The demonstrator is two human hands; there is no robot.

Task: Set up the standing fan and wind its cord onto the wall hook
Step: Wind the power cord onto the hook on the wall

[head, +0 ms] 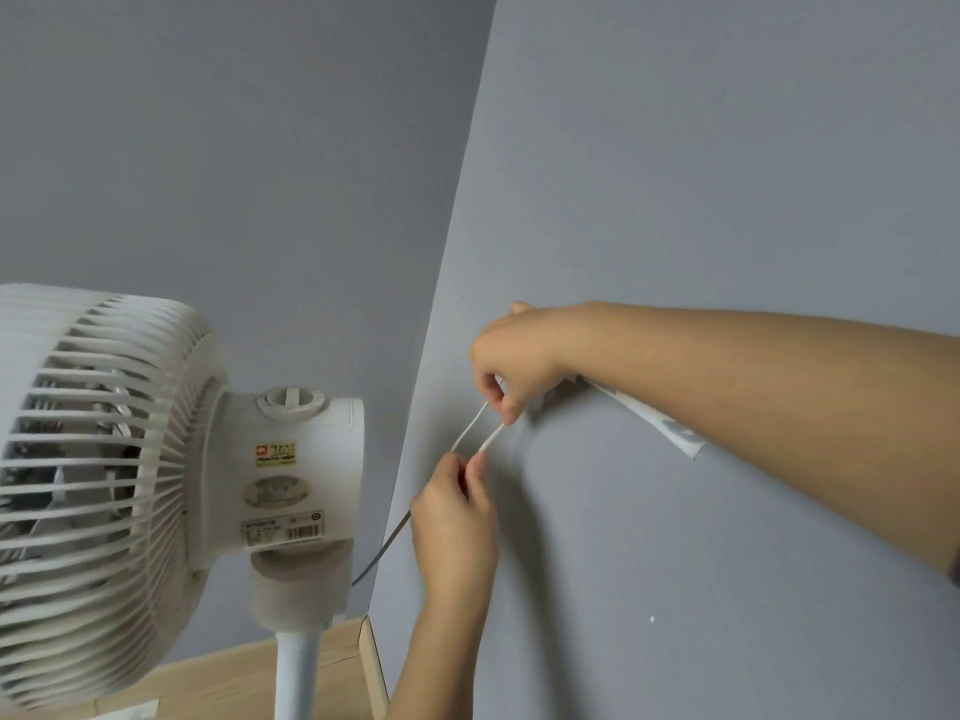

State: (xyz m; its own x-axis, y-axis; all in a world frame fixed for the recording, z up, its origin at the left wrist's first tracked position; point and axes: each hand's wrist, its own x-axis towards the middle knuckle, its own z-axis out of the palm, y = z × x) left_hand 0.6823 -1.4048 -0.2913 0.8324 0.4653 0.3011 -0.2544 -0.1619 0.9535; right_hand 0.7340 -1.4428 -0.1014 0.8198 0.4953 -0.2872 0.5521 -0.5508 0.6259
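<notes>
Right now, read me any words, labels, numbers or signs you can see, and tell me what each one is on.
Nothing can be read for certain.
Red and yellow sticker on the fan's motor housing: print too blurred.
Oval sticker below it: blurred.
Rating label with barcode lower on the housing: too small.
White strip on the wall under the right arm: grey marks, illegible.

Both hands (457,511) pinch the white cord (470,431) (fan (156,485) beside) at the wall (701,200).
</notes>
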